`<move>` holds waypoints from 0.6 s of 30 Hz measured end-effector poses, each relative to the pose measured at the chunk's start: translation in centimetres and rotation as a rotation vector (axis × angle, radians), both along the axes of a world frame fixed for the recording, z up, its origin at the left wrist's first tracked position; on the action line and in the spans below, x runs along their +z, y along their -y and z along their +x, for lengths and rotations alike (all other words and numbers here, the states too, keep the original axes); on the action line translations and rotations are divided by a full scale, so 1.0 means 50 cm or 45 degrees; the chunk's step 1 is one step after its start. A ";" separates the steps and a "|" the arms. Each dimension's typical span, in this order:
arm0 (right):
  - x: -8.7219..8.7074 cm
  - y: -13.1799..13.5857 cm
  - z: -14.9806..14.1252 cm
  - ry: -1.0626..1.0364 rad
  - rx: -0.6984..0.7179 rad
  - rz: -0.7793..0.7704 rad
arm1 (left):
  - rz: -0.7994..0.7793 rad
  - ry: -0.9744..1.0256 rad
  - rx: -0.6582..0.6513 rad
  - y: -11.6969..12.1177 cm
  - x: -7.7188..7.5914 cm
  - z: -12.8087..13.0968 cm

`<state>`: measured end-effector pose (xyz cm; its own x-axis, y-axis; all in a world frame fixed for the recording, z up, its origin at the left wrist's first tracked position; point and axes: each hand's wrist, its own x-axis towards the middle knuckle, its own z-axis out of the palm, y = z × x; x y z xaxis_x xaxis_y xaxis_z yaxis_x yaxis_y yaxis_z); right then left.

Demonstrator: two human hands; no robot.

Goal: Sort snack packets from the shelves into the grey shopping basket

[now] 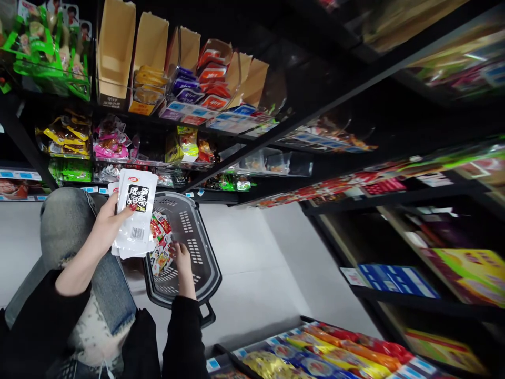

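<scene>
My left hand (107,223) is closed on white snack packets (136,223), at least two stacked, with black-and-white lettering and a barcode on the front one. They are held over the left rim of a dark grey shopping basket (205,247) standing on the floor. Inside the basket lie several small red, white and green snack packets (160,231). My right hand (181,255) reaches into the basket beside these small packets. Its fingers are slightly bent and apart, with nothing visible in them; whether they touch a packet I cannot tell.
Black shelves ahead carry cardboard display boxes (152,39), yellow packets (69,131) and pink packets (112,139). A shelf edge (339,89) slants overhead to the right. At lower right stands a low display of bagged snacks (315,352). My bent knee (65,216) is left of the basket.
</scene>
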<state>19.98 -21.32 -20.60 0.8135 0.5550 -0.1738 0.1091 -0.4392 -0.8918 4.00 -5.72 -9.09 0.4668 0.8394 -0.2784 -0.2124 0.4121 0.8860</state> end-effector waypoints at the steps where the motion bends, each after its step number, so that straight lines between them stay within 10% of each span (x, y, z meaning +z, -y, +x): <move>1: 0.018 -0.018 -0.007 -0.029 0.046 0.032 | 0.020 -0.010 -0.002 -0.001 -0.001 0.000; 9: 0.219 -0.162 -0.108 -0.187 0.304 0.541 | 0.259 -0.090 -0.057 -0.006 -0.013 -0.003; 18: 0.201 -0.146 -0.063 -0.459 -0.124 0.777 | 0.285 -0.052 -0.037 -0.009 -0.018 -0.002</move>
